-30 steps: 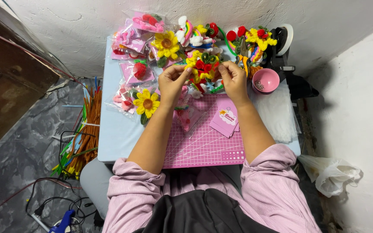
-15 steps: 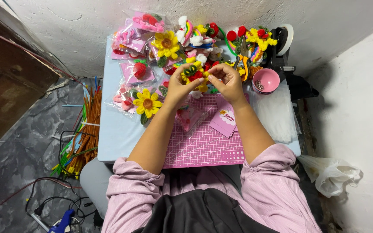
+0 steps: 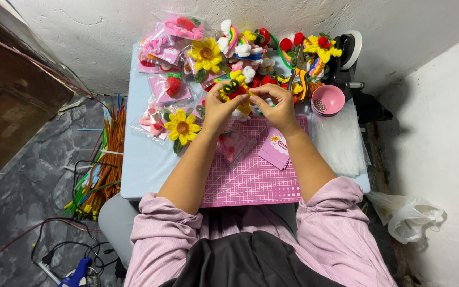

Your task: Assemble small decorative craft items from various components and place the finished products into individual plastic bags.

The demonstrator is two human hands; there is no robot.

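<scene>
My left hand (image 3: 219,109) and my right hand (image 3: 277,103) meet above the far edge of a pink cutting mat (image 3: 253,178). Between their fingertips they pinch a small fuzzy craft piece (image 3: 236,90) of yellow, green and red. Both hands have fingers closed on it. Under my left wrist lies a clear packet with a pink item (image 3: 232,143). A pink card (image 3: 277,149) lies on the mat below my right wrist.
Packaged fuzzy flowers, strawberries and rainbows (image 3: 203,53) crowd the back of the light blue table (image 3: 144,165). A yellow sunflower (image 3: 183,127) lies left. A pink bowl (image 3: 329,99) and clear bags (image 3: 341,141) sit right. Coloured stems (image 3: 107,154) and cables (image 3: 75,244) lie on the floor.
Both hands have drawn closer together over the craft piece and lifted it slightly; the right hand's fingers now meet the left's.
</scene>
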